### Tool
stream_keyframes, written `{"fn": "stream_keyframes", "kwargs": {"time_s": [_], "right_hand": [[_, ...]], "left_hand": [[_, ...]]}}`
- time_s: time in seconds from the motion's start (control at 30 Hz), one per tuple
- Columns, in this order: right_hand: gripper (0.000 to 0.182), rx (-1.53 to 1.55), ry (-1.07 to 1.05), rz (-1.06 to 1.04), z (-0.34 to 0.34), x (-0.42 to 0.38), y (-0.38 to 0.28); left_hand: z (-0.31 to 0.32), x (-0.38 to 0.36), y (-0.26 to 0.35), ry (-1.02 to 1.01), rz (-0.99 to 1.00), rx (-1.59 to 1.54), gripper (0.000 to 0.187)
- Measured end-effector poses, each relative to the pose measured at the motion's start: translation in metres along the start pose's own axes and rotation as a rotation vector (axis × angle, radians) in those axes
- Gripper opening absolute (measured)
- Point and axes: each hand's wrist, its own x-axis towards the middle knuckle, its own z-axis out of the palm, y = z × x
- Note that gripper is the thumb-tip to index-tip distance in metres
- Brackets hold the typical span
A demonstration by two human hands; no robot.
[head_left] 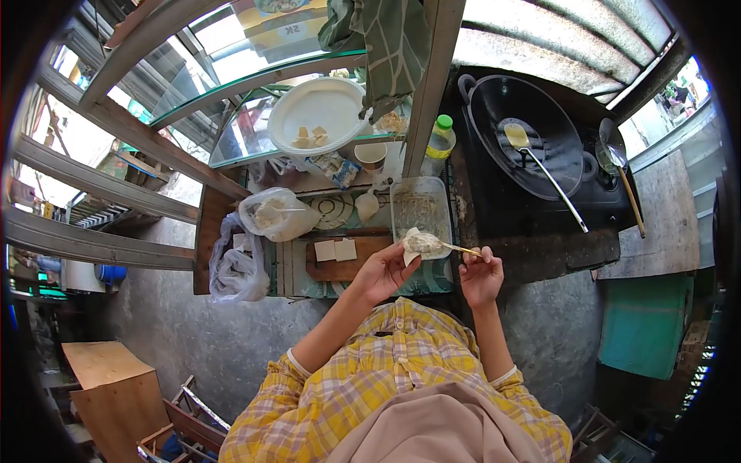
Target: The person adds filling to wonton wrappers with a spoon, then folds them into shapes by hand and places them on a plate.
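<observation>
My left hand [384,274] holds a pale dumpling wrapper [413,258] from below, with a lump of whitish filling on it. Between the fingers of my right hand [481,276] is the thin handle of a golden spoon [461,248]; its bowl lies at the filling. Just beyond both hands stands a clear plastic container [421,197] with smears of paste inside. Flat pale square wrappers [336,250] rest on a wooden board [363,267] left of my left hand. A few folded pieces [310,137] sit on a white plate [333,106] farther back.
Plastic bags [238,266] stand at the left edge of the counter. A paper cup [370,157] and a green-capped bottle [440,137] are behind the container. Right of a window post, a black wok [532,116] with a spatula [552,181] sits on a stove.
</observation>
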Motion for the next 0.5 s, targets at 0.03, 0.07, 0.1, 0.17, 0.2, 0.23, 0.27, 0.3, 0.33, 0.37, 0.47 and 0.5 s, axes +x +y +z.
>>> {"fn": "stream_keyframes", "kwargs": {"time_s": [0.03,0.07,0.1,0.17,0.2,0.23,0.27,0.3,0.33,0.37,0.47,0.5], "right_hand": [[0.015,-0.001,0.005,0.001,0.0,0.0,0.0],[0.015,-0.012,0.011,-0.002,0.0,0.0,0.0],[0.015,-0.022,0.017,-0.005,0.0,0.0,-0.001],[0.015,-0.036,0.027,-0.009,0.0,0.001,-0.001],[0.015,-0.04,0.032,-0.011,0.0,0.001,-0.001],[0.015,-0.044,0.038,-0.012,-0.001,0.001,-0.001],[0.015,-0.039,0.048,-0.019,-0.003,0.002,0.0],[0.015,-0.035,0.059,-0.026,-0.005,0.002,-0.001],[0.015,-0.031,0.069,-0.034,-0.008,0.002,-0.002],[0.015,-0.031,0.082,-0.044,-0.013,0.002,-0.004],[0.015,-0.122,0.125,-0.085,-0.024,0.003,-0.008],[0.015,-0.214,0.143,-0.107,-0.026,0.004,-0.009]], "left_hand": [[0.0,-0.001,0.0,-0.005,0.01,0.01,0.029],[0.001,-0.001,0.0,-0.011,0.021,0.02,0.029],[0.001,-0.002,0.001,-0.016,0.031,0.031,0.03],[-0.006,0.0,0.002,-0.061,0.032,0.047,0.031],[-0.007,0.0,0.003,-0.084,0.032,0.054,0.031],[-0.007,-0.001,0.003,-0.049,0.06,0.087,0.031],[-0.007,-0.001,0.004,-0.014,0.089,0.119,0.032],[-0.005,-0.003,0.005,0.021,0.118,0.152,0.032],[-0.003,-0.004,0.007,0.07,0.167,0.198,0.032],[0.001,-0.006,0.009,0.12,0.216,0.243,0.032],[-0.009,-0.009,0.02,0.187,0.411,0.431,0.032],[-0.011,-0.01,0.023,0.195,0.483,0.502,0.032]]}}
